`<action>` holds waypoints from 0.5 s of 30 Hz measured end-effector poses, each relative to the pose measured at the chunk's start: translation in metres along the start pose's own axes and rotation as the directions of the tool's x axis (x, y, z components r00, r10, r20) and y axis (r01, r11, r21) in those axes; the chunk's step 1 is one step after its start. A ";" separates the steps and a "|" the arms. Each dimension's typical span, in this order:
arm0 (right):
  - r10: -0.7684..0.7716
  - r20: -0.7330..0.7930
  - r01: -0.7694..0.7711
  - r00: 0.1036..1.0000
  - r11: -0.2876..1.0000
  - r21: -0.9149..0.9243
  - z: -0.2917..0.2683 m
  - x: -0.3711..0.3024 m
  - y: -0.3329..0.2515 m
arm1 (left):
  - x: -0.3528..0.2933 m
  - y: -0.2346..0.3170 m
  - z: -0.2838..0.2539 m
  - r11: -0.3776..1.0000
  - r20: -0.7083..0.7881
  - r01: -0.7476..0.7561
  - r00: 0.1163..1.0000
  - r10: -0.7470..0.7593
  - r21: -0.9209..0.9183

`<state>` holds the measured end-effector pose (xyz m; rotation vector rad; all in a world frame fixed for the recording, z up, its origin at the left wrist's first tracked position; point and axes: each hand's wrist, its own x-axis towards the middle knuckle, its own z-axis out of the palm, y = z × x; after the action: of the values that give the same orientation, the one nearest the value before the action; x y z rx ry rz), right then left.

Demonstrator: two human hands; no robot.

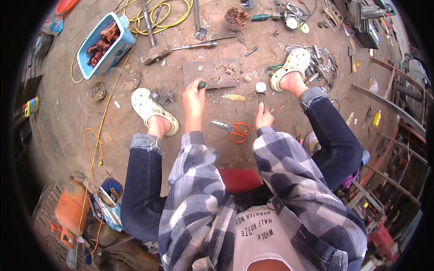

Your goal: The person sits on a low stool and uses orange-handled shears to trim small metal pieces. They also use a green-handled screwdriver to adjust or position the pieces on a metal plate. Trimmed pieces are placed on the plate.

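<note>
My left hand (194, 103) is closed around a tool with a dark green handle (202, 84). Only its round butt end shows; the rest is hidden by the hand, at the near left edge of a flat metal plate (192, 72). On the plate lie small copper-coloured scraps (225, 72). To the right, my right hand (264, 117) grips the handle of a hammer (261, 87), whose pale face is turned up beyond the fingers. Between the hands, orange-handled scissors (237, 131) rest on the ground, with a tan, leaf-shaped strip (233, 97) farther off.
A blue tub (86, 72) of reddish-brown scrap stands far left, near a coiled yellow hose (169, 18). A sledgehammer (156, 53) lies beyond the plate, and a clear tub (237, 18) stands at the back. Metal parts (323, 63) lie beside my right shoe (289, 67). Metal frames line the right.
</note>
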<state>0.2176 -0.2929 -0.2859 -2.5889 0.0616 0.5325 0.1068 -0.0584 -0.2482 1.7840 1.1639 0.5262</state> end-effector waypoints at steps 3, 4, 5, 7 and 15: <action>-0.019 0.252 -0.087 0.967 0.911 0.403 -0.013 -0.027 -0.031 | -0.002 0.001 0.000 1.000 -0.002 -0.006 1.000 0.006 0.011; -0.047 0.355 -0.133 0.934 0.875 0.465 -0.021 -0.039 -0.042 | -0.003 0.000 -0.001 1.000 -0.007 0.000 1.000 0.000 0.010; -0.085 0.445 -0.183 0.891 0.831 0.525 -0.040 -0.056 -0.070 | -0.003 -0.002 0.000 1.000 -0.005 -0.020 1.000 0.020 0.018; -0.192 0.549 -0.211 0.813 0.782 0.586 -0.065 -0.087 -0.110 | -0.004 -0.007 0.001 0.998 -0.002 -0.051 0.999 0.052 0.038; -0.333 0.535 0.071 0.777 0.890 0.450 -0.029 -0.105 -0.129 | -0.007 -0.012 0.004 0.981 -0.095 -0.195 0.976 0.194 0.006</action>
<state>0.1486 -0.1994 -0.1636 -1.8842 -0.2985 1.1048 0.1014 -0.0646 -0.2595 1.8992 1.0564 0.7343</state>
